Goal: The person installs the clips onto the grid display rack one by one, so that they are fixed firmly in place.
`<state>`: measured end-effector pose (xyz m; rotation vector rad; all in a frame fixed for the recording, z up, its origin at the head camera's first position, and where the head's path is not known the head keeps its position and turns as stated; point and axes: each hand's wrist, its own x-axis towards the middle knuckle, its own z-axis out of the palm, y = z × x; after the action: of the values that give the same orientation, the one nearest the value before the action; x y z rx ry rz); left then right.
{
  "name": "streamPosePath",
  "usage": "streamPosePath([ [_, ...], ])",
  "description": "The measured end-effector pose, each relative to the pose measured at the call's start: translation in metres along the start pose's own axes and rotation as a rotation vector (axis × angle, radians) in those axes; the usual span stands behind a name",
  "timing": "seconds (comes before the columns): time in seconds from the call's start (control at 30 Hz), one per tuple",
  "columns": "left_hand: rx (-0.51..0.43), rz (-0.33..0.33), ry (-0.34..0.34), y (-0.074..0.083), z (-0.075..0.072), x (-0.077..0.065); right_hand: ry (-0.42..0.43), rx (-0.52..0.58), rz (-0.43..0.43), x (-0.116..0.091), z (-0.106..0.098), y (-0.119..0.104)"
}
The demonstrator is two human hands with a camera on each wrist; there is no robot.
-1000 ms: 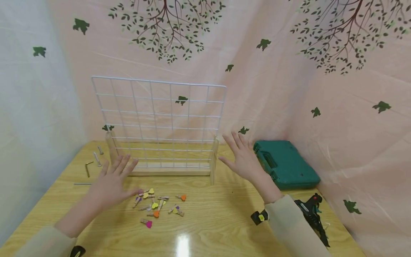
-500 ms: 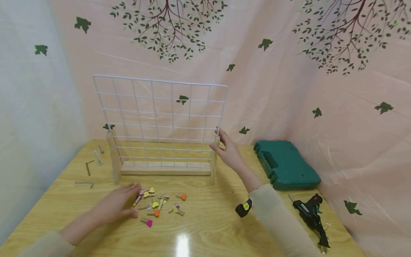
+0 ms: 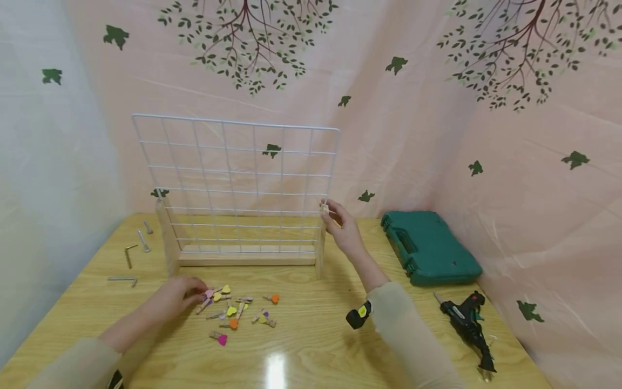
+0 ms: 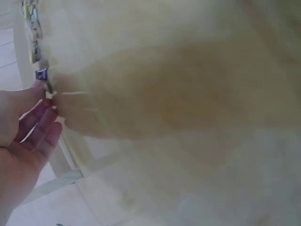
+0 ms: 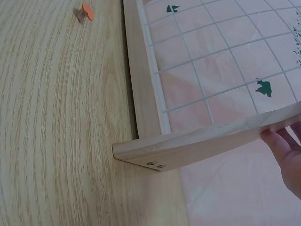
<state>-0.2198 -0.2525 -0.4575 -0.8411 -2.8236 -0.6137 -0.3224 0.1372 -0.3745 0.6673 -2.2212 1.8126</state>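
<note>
A white wire grid (image 3: 252,125) stands upright in a wooden base, between two wooden side posts. My right hand (image 3: 346,232) grips the top of the right side post (image 3: 320,251); in the right wrist view its fingertips touch that post's outer face (image 5: 202,148). On the table before the base lie several small wooden clothespins with coloured hearts (image 3: 231,311). At the left edge of that pile, my left hand (image 3: 170,300) pinches a clothespin (image 4: 42,74) between thumb and index finger. The left wrist view is blurred, so its heart's colour is hard to tell.
Bolts (image 3: 143,241) and hex keys (image 3: 130,256) lie at the left of the table. To the right are a green plastic case (image 3: 437,251) and a black glue gun (image 3: 464,319). Printed cloth (image 3: 413,135) hangs behind and beside the table.
My right hand has come left from beside the rack and taken hold of the right post. My left hand has lowered from above the table to the clothespins, its spread fingers closing to a pinch.
</note>
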Motion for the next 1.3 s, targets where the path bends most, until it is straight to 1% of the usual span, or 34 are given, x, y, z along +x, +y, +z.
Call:
streamPosePath([
  [0.1, -0.03, -0.044, -0.04, -0.002, -0.001, 0.005, 0.008, 0.004, 0.017, 0.001, -0.001, 0.0],
  [0.2, -0.051, -0.067, -0.075, -0.005, -0.002, 0.007, 0.013, 0.014, 0.047, 0.0, -0.002, -0.004],
  [0.27, -0.07, -0.067, -0.091, -0.007, -0.002, 0.008, 0.012, 0.01, 0.047, 0.0, -0.002, -0.009],
  [0.33, -0.106, -0.056, -0.105, -0.008, -0.004, 0.008, 0.003, -0.016, 0.022, -0.002, -0.002, -0.016],
  [0.43, -0.182, -0.046, -0.127, -0.008, -0.011, 0.008, -0.006, -0.075, -0.04, -0.003, -0.002, -0.023],
  [0.5, -0.218, -0.041, -0.123, -0.008, -0.018, 0.009, -0.01, -0.109, -0.074, -0.003, -0.002, -0.024],
  [0.57, -0.232, -0.055, -0.099, -0.007, -0.025, 0.011, -0.014, -0.119, -0.095, -0.002, -0.002, -0.024],
  [0.63, -0.227, -0.07, -0.04, -0.005, -0.032, 0.012, -0.017, -0.122, -0.103, -0.001, -0.002, -0.022],
  [0.7, -0.213, -0.088, 0.036, -0.004, -0.04, 0.014, -0.018, -0.116, -0.105, 0.0, -0.002, -0.021],
  [0.77, -0.206, -0.124, 0.117, -0.003, -0.05, 0.015, -0.017, -0.112, -0.105, 0.0, -0.002, -0.019],
  [0.83, -0.196, -0.178, 0.183, -0.003, -0.061, 0.015, -0.015, -0.113, -0.106, 0.001, -0.002, -0.018],
  [0.9, -0.205, -0.244, 0.24, -0.003, -0.074, 0.015, -0.016, -0.115, -0.11, 0.0, -0.001, -0.016],
  [1.0, -0.261, -0.345, 0.34, -0.005, -0.093, 0.016, -0.018, -0.122, -0.119, 0.0, -0.001, -0.015],
  [1.1, -0.347, -0.457, 0.5, -0.007, -0.11, 0.019, -0.021, -0.125, -0.129, 0.0, -0.001, -0.014],
  [1.2, -0.456, -0.61, 0.662, -0.009, -0.125, 0.024, -0.023, -0.128, -0.141, -0.001, -0.001, -0.014],
  [1.27, -0.532, -0.707, 0.748, -0.011, -0.134, 0.028, -0.025, -0.128, -0.145, -0.001, -0.001, -0.014],
  [1.3, -0.566, -0.746, 0.786, -0.013, -0.138, 0.029, -0.026, -0.128, -0.148, -0.001, -0.001, -0.014],
])
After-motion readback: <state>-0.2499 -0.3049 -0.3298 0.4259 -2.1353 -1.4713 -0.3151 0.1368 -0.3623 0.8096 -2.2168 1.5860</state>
